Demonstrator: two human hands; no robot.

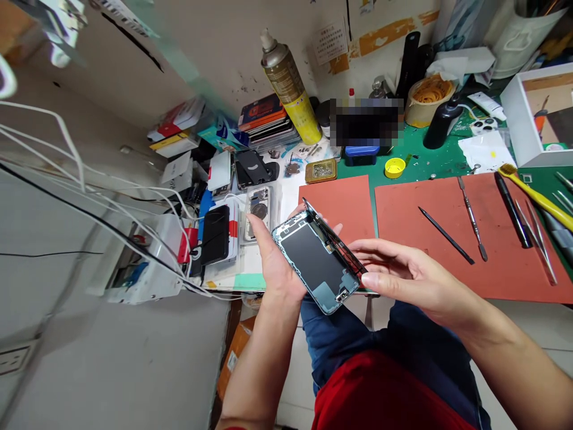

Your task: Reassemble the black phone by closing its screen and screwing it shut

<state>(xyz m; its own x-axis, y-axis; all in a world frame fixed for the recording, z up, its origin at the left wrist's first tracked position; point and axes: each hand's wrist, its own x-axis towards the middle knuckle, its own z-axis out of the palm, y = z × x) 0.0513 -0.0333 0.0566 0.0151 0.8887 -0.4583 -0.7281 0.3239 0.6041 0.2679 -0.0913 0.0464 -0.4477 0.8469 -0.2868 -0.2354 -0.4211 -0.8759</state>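
Note:
Above my lap, beyond the front edge of the bench, is an opened phone [316, 260], tilted, with its inner side up. One half shows a flat dark sheet with silver edging. The other half, a thin dark panel [335, 242], stands at an angle along its far long edge. My left hand [282, 263] grips the phone from below and the left, thumb along its side, its other fingers mostly hidden behind. My right hand [398, 269] pinches the right end of the phone between thumb and fingers, at the corner where the two halves meet.
Two orange mats [474, 239] cover the bench front. On the right one lie a black spudger [446, 235], a metal pry tool [472, 218], tweezers [537, 239] and a yellow brush [537, 194]. A spray can [290, 86] stands behind; phones [215, 235] and cables lie left.

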